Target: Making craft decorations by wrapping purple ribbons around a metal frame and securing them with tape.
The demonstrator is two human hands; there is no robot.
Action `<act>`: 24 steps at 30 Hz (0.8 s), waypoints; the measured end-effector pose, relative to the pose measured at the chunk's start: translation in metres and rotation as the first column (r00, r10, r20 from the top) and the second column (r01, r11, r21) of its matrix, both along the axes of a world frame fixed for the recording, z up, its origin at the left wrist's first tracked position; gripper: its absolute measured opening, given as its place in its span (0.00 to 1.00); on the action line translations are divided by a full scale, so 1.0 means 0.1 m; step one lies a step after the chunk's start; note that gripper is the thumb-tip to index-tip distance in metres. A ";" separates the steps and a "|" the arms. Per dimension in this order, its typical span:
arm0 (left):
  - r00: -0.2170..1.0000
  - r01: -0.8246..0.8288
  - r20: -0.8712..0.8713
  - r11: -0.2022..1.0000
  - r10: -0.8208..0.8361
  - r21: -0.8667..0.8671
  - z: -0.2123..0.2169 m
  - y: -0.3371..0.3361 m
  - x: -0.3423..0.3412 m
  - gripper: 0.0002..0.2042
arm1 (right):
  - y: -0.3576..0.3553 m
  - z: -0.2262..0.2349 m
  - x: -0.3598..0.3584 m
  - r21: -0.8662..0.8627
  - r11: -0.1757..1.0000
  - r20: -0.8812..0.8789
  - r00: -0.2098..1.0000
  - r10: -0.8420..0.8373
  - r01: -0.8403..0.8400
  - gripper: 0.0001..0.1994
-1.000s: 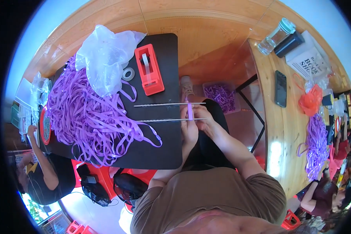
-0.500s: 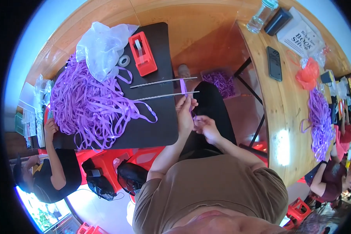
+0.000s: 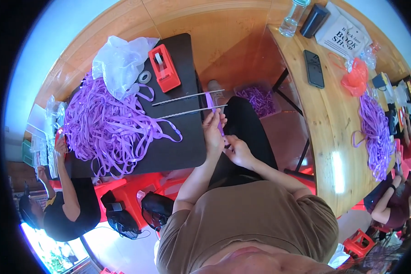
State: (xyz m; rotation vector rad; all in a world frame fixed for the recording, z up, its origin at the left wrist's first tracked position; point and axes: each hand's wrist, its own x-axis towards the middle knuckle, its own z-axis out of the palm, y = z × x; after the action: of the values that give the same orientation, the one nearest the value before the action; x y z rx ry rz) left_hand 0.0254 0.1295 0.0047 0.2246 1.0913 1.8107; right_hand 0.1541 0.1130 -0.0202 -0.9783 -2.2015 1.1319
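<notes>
Two thin metal rods [image 3: 182,98] stick out past the right edge of the black table [image 3: 180,146]. A purple ribbon [image 3: 209,99] spans both of them near their free ends and runs down to my hands. Just below the nearer rod, my left hand [image 3: 213,133] is closed on the ribbon, fingertips together. Lower and to the right, my right hand [image 3: 239,151] pinches the ribbon's lower part over my lap; its exact fingertip grip is partly hidden. A large tangled heap of purple ribbon [image 3: 102,128] lies on the table left of the rods.
On the black table are a red tape dispenser [image 3: 165,68], a tape roll [image 3: 144,77] and a clear plastic bag [image 3: 118,64]. A bin of purple pieces [image 3: 260,101] stands on the floor. The wooden table [image 3: 326,123] at right carries a phone [image 3: 314,68]. Another person [image 3: 71,210] works at left.
My right hand has come in toward my left, and a longer straight stretch of ribbon now shows between the rods and my hands. The whole view has shifted slightly.
</notes>
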 end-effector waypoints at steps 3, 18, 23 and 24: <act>0.983 0.068 -0.170 0.997 -0.071 -0.024 0.05 -0.09 0.03 0.15 | -0.05 -0.07 0.05 -0.533 0.813 -0.378 0.925 0.017 -0.233 0.19; 0.948 0.045 -0.298 0.977 -0.107 -0.208 -0.03 -0.75 0.20 0.11 | -0.20 0.10 0.16 -0.653 0.573 -0.637 0.769 -0.060 -0.496 0.28; 0.930 0.087 -0.330 0.969 -0.163 -0.232 -0.02 -0.78 0.12 0.09 | -0.18 0.12 0.19 -0.631 0.618 -0.595 0.803 0.002 -0.469 0.30; 0.933 0.093 -0.323 0.975 -0.156 -0.201 -0.03 -0.78 0.11 0.09 | -0.18 0.13 0.19 -0.613 0.633 -0.594 0.804 0.024 -0.472 0.31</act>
State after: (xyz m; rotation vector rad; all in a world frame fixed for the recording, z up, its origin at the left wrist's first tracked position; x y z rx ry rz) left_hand 0.0369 0.0512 0.0020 0.4976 1.4418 1.5810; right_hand 0.1729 0.0948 -0.0074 -0.4750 -1.4067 2.2428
